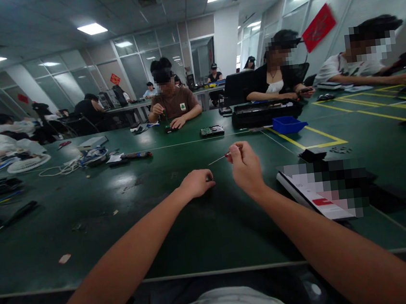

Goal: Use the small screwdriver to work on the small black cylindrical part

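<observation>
My right hand (245,168) is closed around the handle of a thin screwdriver (218,159), whose metal shaft points left and slightly down over the green table (183,241). To its left, my left hand (197,183) rests low at the tabletop with its fingers curled round a small object (208,177). Most of that object is hidden by the fingers, so I cannot make out what it is. The screwdriver's tip is a little above and beyond the left fingertips, apart from them.
A circuit-board device (212,131) lies ahead, with a blue bin (288,124) and black case (267,113) beyond to the right. A white box (316,198) is beside my right forearm. Cables (92,156) and tools lie left. People sit across the table.
</observation>
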The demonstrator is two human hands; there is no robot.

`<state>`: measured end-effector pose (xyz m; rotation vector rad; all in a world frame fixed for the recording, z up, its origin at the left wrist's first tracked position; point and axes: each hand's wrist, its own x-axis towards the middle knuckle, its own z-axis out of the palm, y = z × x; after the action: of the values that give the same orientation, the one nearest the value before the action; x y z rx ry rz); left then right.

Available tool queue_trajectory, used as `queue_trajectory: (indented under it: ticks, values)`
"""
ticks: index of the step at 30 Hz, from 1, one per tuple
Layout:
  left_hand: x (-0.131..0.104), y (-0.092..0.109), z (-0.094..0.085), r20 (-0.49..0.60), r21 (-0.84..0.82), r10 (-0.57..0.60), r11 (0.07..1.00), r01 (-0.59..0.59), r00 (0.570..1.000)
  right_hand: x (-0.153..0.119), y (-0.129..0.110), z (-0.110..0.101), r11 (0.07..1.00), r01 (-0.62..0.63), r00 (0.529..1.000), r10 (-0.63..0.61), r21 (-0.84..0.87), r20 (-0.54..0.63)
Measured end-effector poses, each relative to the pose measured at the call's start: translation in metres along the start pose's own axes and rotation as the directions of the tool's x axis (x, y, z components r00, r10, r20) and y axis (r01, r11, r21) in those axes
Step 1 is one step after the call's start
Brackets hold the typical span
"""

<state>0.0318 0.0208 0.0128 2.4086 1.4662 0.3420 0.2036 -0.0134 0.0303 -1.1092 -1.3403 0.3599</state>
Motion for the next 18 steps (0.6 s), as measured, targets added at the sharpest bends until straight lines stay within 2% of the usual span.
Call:
queue_trajectory:
  ticks: [2, 4, 9, 12, 14, 18]
  values:
    - [-0.003, -0.007, -0.006, -0.046, -0.109, -0.016, 0.994, 0.011, 0.999, 0.000, 0.000, 0.000, 1.000, -0.003, 1.000, 0.003, 0.001, -0.001]
    - [-0.008, -0.017, -0.014, -0.042, -0.254, -0.061, 0.966, 0.048, 0.997, 0.000, 0.001, 0.000, 1.000, -0.010, 1.000, 0.010, 0.005, 0.010]
    - [-0.026, -0.048, -0.040, 0.002, -0.592, -0.226, 0.785, 0.184, 0.974, 0.001, 0.002, 0.001, 1.000, -0.006, 1.000, 0.006, 0.007, 0.022]
    - [-0.040, -0.069, -0.055, -0.014, -0.739, -0.374, 0.629, 0.243, 0.927, 0.001, 0.003, 0.001, 1.000, -0.010, 1.000, 0.010, 0.008, 0.026]
    - [-0.049, -0.084, -0.064, -0.036, -0.837, -0.463, 0.499, 0.226, 0.886, 0.000, 0.003, 0.001, 1.000, -0.016, 0.999, 0.016, 0.012, 0.033]
    - [-0.068, -0.115, -0.079, -0.048, -0.957, -0.642, 0.249, 0.149, 0.765, 0.000, 0.003, 0.001, 1.000, -0.023, 0.999, 0.022, 0.015, 0.036]
